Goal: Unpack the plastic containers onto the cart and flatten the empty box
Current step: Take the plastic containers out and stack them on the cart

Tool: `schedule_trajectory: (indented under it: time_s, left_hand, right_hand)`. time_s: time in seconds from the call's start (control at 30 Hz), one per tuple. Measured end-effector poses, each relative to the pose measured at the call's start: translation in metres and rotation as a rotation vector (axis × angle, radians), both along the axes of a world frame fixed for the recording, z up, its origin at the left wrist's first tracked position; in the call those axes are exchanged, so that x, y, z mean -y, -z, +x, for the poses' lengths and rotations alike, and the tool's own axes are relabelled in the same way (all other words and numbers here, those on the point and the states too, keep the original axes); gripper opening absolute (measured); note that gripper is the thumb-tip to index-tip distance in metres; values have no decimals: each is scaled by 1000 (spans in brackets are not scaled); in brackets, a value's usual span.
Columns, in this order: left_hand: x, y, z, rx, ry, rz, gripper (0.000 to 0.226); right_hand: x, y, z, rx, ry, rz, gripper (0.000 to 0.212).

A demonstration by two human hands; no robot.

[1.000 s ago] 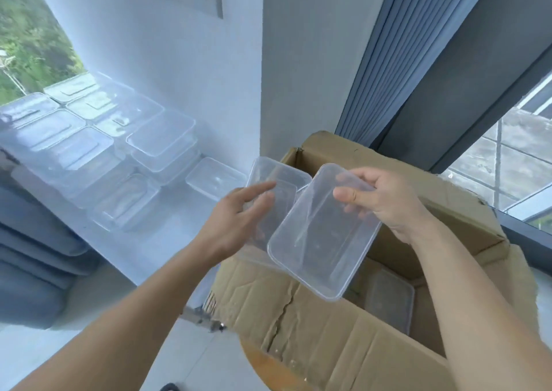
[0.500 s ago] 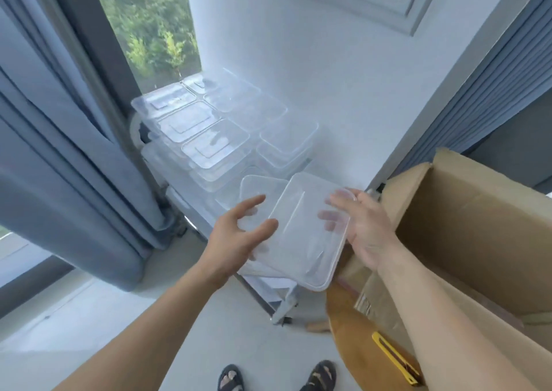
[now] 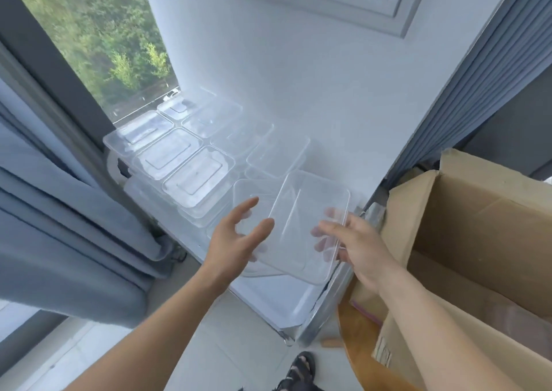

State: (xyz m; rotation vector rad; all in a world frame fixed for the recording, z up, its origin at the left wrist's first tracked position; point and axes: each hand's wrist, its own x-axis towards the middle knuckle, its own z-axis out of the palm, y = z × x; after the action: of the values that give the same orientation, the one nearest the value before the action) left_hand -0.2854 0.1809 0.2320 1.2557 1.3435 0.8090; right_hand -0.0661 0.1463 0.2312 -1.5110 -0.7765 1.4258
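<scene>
Above the cart's (image 3: 268,307) near end, the right hand (image 3: 361,247) pinches the upper clear container (image 3: 301,229) by its right edge, fingers (image 3: 328,213) beneath. The left hand (image 3: 233,241) grips the lower container (image 3: 248,193), thumb on top.

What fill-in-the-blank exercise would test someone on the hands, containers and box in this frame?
The edge of the clear container nearest the box is gripped by the ___ hand.
The box is made of ___.
The stacked containers on the cart lie to the ___ of the box.
Missing words: right; cardboard; left.
</scene>
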Motion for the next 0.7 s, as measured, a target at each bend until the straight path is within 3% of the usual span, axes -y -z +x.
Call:
schedule_trajectory:
  time_s: [0.17,0.37,0.53,0.7]
  left_hand:
    - [-37,11,7,-60,19,5,44]
    - [-89,19,14,-106,67,64,57]
    - [-147,28,13,-90,218,94,80]
    - [-202,32,4,-114,349,144,90]
  right_hand:
    - [-18,18,28,-32,256,-13,28]
    - [-36,43,35,-64,509,-70,24]
    - [-56,62,7,-153,699,-107,10]
    - [-72,86,-23,-156,947,-166,20]
